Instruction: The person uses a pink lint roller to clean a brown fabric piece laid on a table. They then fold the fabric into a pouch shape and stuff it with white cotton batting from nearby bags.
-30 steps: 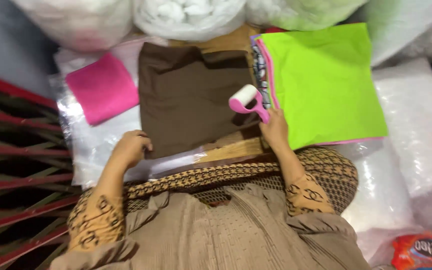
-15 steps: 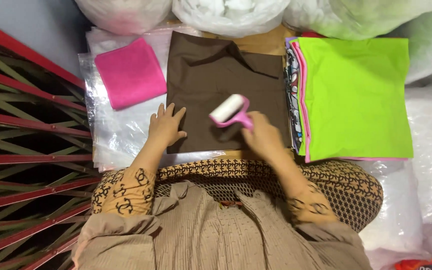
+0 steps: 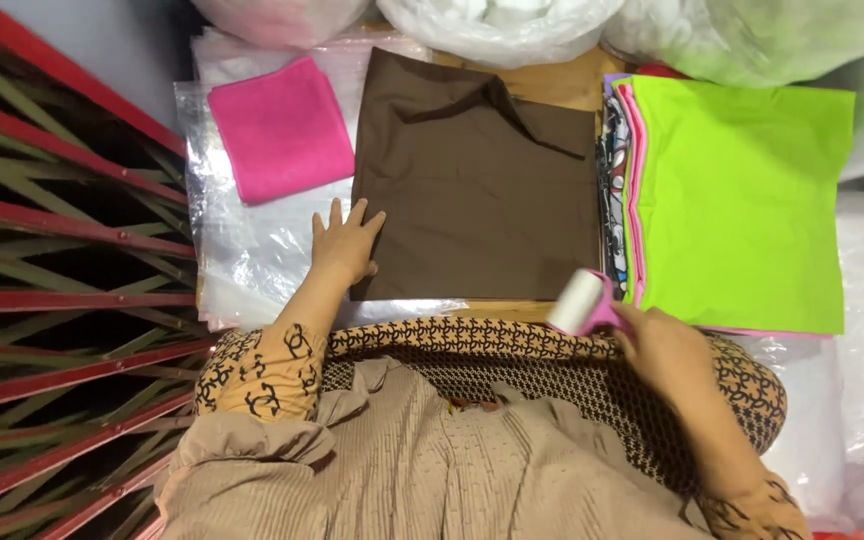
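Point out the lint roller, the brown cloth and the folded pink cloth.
lint roller (image 3: 579, 300), head view, on its white roll.
brown cloth (image 3: 477, 200), head view, on the flat middle of the fabric.
folded pink cloth (image 3: 282, 128), head view, on the centre of its top face.

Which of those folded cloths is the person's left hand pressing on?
The brown cloth in the middle: the left hand lies flat on its lower left corner. The pink cloth and the green cloth lie untouched to either side.
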